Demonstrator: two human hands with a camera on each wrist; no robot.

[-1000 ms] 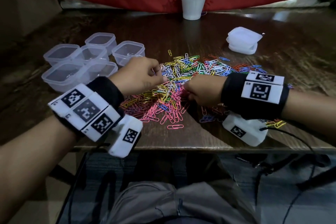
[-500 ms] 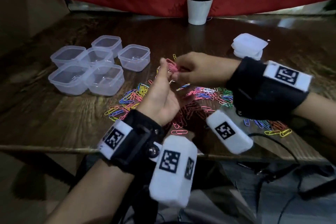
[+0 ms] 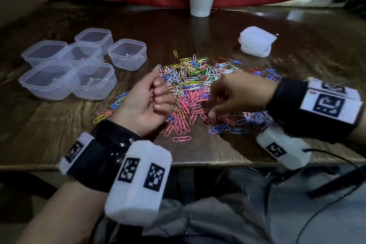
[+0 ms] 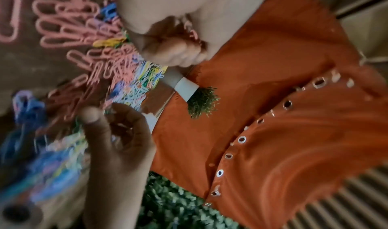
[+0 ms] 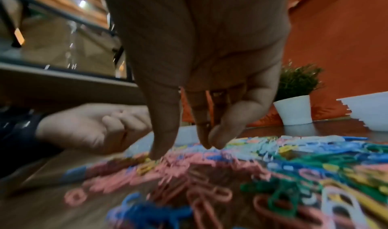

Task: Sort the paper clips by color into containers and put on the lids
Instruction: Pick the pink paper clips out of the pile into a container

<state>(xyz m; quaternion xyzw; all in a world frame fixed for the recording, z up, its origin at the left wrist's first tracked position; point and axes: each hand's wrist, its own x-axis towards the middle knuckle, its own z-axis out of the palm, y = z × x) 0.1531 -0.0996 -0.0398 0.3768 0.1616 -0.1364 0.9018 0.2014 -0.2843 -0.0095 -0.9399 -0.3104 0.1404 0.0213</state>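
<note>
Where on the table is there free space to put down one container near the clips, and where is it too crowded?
Bare wood lies between the containers and the clip pile, by the left hand. More lies between the pile, the plant pot and the stacked lids, and along the near table edge. It is crowded under the right hand, where clips cover the wood.
</note>
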